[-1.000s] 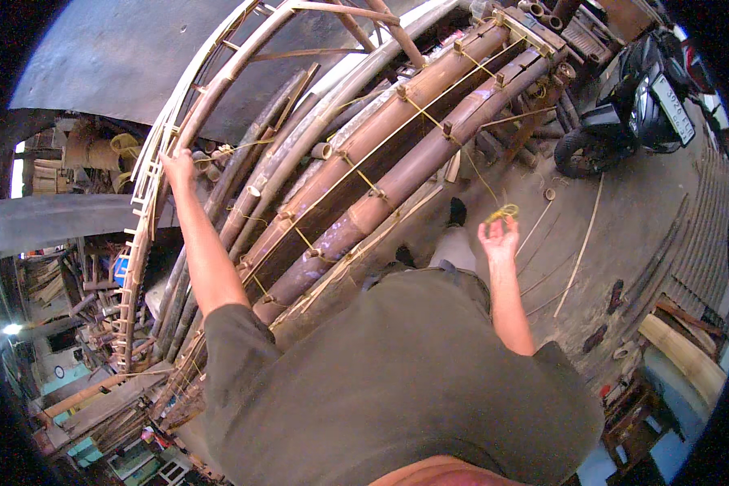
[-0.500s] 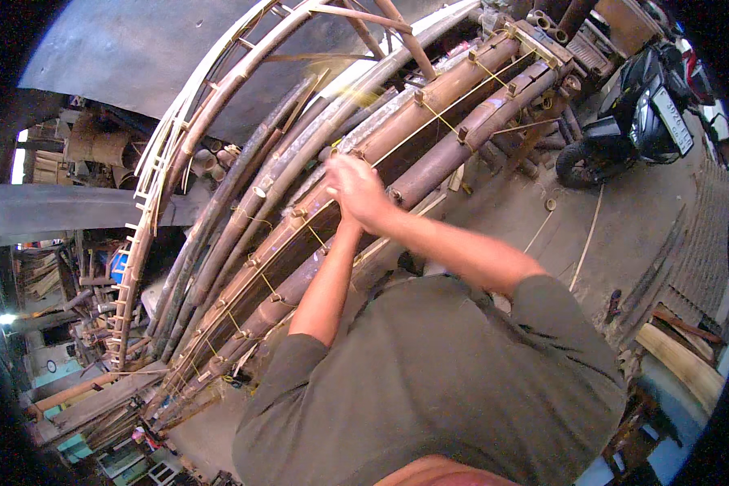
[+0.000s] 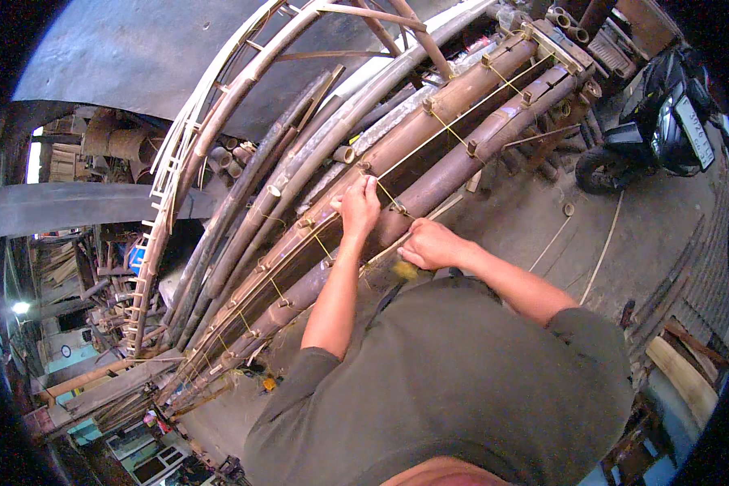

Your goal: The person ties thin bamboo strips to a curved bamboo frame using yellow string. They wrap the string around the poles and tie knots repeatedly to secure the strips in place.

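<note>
Two long brown bamboo poles run diagonally side by side, an upper one [image 3: 448,95] and a lower one [image 3: 433,180]. Short pegs stick out of both, with yellow cord [image 3: 388,193] strung across the gap between them. At the upper pole, my left hand [image 3: 356,208] is closed near a peg, its fingertips against the cord. My right hand [image 3: 434,245] makes a fist just below the lower pole, where the cord reaches it. A blurred yellow bundle [image 3: 406,270] hangs under that fist; it looks like more cord.
A curved bamboo frame with rungs [image 3: 188,154] arches at the left, beside several loose poles [image 3: 255,174]. A black motorbike [image 3: 664,121] stands at the upper right. Thin strips [image 3: 601,235] lie on the floor, and split bamboo [image 3: 682,373] sits at the lower right.
My hands were together over the upper pole; now they are apart. The right hand has moved right and toward me, past the lower pole, while the left stays by the upper pole.
</note>
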Demonstrator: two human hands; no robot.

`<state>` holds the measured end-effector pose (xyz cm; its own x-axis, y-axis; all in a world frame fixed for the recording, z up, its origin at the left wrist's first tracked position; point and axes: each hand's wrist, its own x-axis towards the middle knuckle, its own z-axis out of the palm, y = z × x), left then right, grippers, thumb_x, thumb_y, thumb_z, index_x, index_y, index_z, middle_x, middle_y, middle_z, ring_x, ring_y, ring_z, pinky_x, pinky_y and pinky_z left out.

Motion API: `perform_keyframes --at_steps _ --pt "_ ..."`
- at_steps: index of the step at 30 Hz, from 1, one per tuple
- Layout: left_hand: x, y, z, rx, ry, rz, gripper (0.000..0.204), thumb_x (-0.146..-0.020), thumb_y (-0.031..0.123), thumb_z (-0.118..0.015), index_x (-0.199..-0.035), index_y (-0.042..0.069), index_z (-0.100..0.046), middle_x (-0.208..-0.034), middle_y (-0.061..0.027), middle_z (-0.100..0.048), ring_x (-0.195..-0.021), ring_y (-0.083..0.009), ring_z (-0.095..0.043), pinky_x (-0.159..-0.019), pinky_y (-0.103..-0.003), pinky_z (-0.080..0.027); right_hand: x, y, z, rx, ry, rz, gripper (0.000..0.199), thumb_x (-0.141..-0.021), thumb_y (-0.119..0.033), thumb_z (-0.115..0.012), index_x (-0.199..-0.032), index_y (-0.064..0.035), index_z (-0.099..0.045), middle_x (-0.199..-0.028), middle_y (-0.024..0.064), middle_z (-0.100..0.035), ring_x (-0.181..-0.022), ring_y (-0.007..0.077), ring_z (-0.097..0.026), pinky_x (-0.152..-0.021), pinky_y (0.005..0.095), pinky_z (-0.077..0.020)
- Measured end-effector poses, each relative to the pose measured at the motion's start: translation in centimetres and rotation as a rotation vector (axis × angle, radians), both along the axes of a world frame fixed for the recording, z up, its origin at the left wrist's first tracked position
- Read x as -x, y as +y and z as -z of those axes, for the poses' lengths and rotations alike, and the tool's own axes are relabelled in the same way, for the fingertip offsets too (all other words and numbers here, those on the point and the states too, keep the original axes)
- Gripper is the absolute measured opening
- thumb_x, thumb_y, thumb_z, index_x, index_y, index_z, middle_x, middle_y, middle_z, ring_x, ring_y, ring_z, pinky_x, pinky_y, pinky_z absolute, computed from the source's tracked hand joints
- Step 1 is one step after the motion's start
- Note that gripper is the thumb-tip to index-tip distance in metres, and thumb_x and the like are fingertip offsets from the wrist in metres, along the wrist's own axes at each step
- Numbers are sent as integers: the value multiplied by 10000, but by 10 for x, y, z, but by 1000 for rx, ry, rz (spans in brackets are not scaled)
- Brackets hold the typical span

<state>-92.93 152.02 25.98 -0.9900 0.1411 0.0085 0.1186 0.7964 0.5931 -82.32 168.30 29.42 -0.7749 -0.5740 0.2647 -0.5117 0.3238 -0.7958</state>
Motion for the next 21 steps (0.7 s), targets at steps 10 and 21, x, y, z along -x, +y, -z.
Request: perform_keyframes --at_steps 10,21 --pt "125 -5 29 -2 230 -21 326 -921 279 -518 -993 -5 -661 -901 -214 -663 -865 -337 -645 -760 -420 -485 -20 -31 27 -391 106 178 224 -754 -290 -602 -679 -80 -622 -687 152 -624 -677 352 -582 -757 467 -450" --pt "4 -187 -47 144 -105 214 301 -897 230 -480 -850 -18 -645 -844 -278 -633 -845 -413 -630 -747 -491 -477 -51 -183 42 1192 -862 595 223 -921 -263 -538 -973 -60 -614 -885 42 -633 -826 153 -591 -749 315 -483"
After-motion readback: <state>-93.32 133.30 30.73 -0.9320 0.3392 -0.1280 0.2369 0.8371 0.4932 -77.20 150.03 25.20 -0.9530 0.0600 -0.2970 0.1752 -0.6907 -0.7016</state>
